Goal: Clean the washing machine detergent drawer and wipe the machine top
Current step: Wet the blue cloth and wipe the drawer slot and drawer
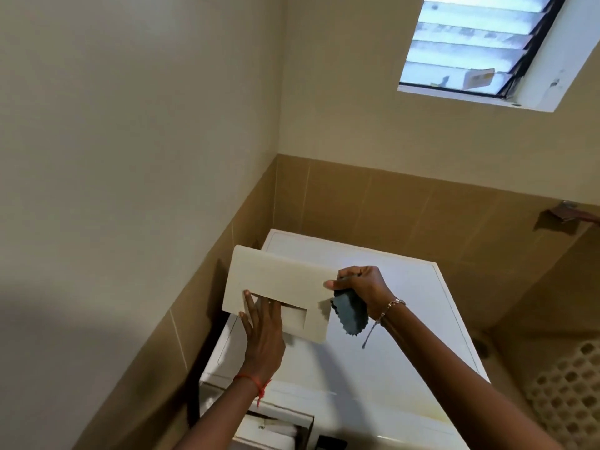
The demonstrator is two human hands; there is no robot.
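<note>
The cream detergent drawer (279,280) is out of the machine and held in the air above the white washing machine top (383,345), its front panel with the recessed handle facing me. My left hand (261,336) grips the panel at the handle recess. My right hand (360,287) pinches the drawer's right edge with the thumb while clutching a blue-grey cloth (350,315), which hangs below the palm. The empty drawer slot (276,427) shows at the machine's front left.
The machine stands in a corner with cream walls and tan tiles (422,216) behind and to the left. A louvred window (470,43) is high on the right. A perforated cream basket (568,394) sits low at the right.
</note>
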